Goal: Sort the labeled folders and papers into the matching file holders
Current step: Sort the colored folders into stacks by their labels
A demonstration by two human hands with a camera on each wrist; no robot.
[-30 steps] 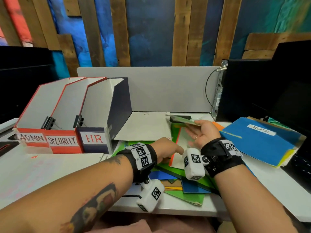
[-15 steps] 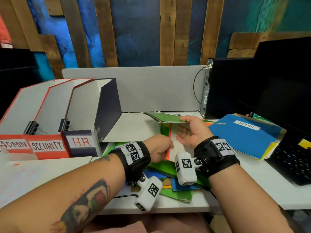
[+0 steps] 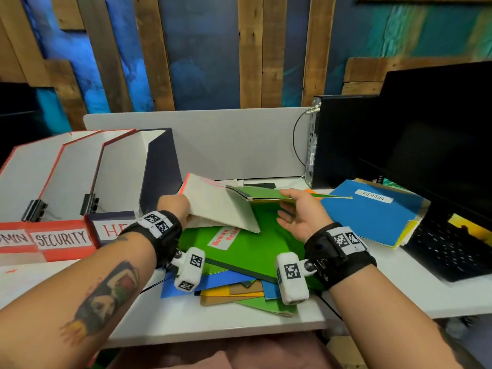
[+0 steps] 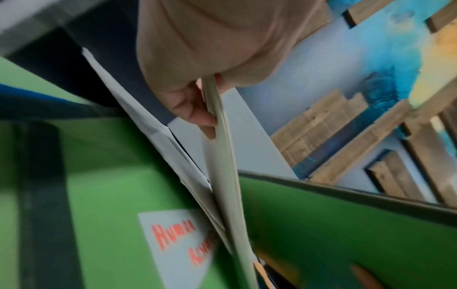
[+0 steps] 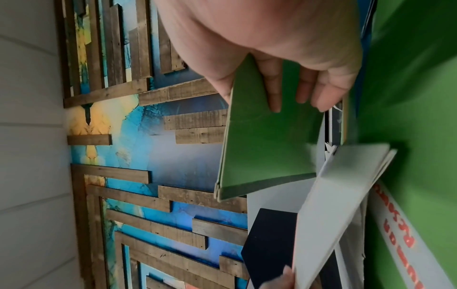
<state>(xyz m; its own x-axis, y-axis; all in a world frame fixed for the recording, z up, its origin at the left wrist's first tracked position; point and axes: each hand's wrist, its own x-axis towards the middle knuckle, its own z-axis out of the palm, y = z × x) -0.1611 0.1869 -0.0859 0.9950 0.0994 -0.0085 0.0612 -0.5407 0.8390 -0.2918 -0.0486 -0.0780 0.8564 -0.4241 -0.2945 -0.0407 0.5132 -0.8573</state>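
Note:
My left hand (image 3: 174,209) pinches the near-left corner of a white paper stack (image 3: 218,206), tilted up off the pile beside the HR holder (image 3: 138,182); the left wrist view shows thumb and fingers (image 4: 195,109) clamped on the stack's edge (image 4: 222,156). My right hand (image 3: 295,211) holds a green folder (image 3: 263,194) level above the pile, thumb on top and fingers (image 5: 274,88) beneath its cover (image 5: 267,140). Beneath both lies a green folder labeled Human Resources (image 3: 247,249). The ADMIN holder (image 3: 16,238) and SECURITY holder (image 3: 62,238) stand to the left.
A blue folder labeled ADMIN (image 3: 372,209) lies at the right on yellow sheets. Blue, orange and green folders (image 3: 234,288) spread near the desk's front edge. A dark monitor (image 3: 439,129), a computer case (image 3: 335,139) and a keyboard (image 3: 452,249) fill the right side. A grey divider (image 3: 226,145) backs the desk.
My left hand has taken hold of the white paper stack and raised it toward the HR holder, uncovering the Human Resources label. My right hand keeps the green folder lifted.

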